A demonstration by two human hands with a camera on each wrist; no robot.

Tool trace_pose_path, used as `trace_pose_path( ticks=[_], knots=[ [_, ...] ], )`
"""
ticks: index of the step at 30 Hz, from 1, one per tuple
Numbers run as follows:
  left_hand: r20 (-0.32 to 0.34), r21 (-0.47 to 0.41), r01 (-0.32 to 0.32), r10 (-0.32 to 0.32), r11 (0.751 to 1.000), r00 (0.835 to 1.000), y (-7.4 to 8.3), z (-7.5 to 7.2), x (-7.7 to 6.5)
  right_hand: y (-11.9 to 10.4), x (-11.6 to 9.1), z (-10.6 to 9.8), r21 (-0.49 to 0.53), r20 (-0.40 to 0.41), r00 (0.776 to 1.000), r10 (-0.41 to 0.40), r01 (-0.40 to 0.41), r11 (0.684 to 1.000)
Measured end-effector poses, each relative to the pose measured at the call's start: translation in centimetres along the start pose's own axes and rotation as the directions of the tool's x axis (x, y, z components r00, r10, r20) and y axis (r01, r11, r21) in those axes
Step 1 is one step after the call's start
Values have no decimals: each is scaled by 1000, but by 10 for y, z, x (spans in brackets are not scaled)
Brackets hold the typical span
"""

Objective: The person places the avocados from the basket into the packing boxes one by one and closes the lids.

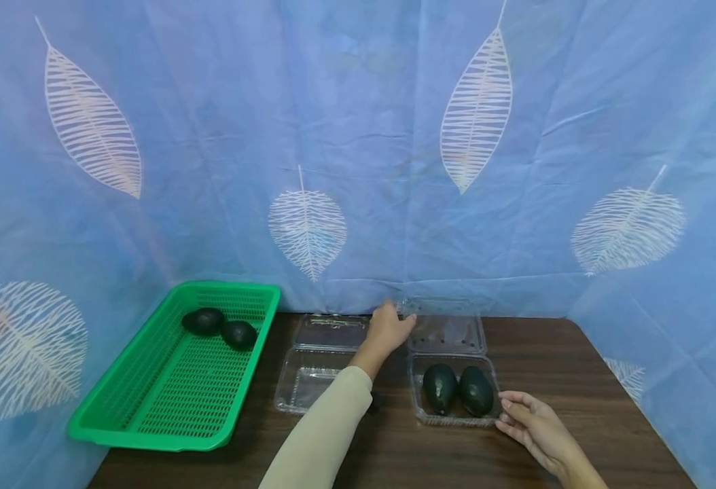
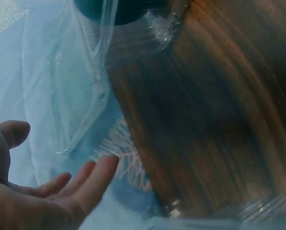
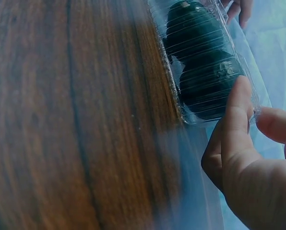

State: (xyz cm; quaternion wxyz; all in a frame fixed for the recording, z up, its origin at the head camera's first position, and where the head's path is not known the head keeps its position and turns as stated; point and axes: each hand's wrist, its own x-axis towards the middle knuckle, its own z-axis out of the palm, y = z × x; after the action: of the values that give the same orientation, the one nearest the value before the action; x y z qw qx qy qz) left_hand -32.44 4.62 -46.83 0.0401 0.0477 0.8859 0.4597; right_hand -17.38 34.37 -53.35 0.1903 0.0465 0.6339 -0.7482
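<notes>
Head view, two dark-green oval avocados [image 1: 440, 388], clear lidded plastic box [image 1: 456, 420]

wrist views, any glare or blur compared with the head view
Left wrist: dim, glints on the clear container, soft wood grain on the table; right wrist: bluish cast, pale streaks along the container's ridged wall; head: brighter, crisper leaf prints on the curtain.
</notes>
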Motion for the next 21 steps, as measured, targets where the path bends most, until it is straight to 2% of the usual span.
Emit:
trace_pose_path(
  ticks=[6, 12, 17, 21],
  knots=[
    [58, -78, 33, -29, 996, 998, -9, 7, 5, -1, 0, 2, -1, 9, 1000, -1, 1, 1000],
    [63, -148, 85, -76, 985, 995, -10, 11, 8, -1, -1, 2, 1, 15, 1000, 15, -15, 1000],
    [65, -238, 75, -61, 968, 996, -7, 12, 8, -2, 0, 0, 17, 20, 999, 32, -32, 999],
    [73, -251, 68, -51, 966, 996, -5, 11, 7, -2, 0, 0, 19, 27, 999, 31, -32, 999]
  ],
)
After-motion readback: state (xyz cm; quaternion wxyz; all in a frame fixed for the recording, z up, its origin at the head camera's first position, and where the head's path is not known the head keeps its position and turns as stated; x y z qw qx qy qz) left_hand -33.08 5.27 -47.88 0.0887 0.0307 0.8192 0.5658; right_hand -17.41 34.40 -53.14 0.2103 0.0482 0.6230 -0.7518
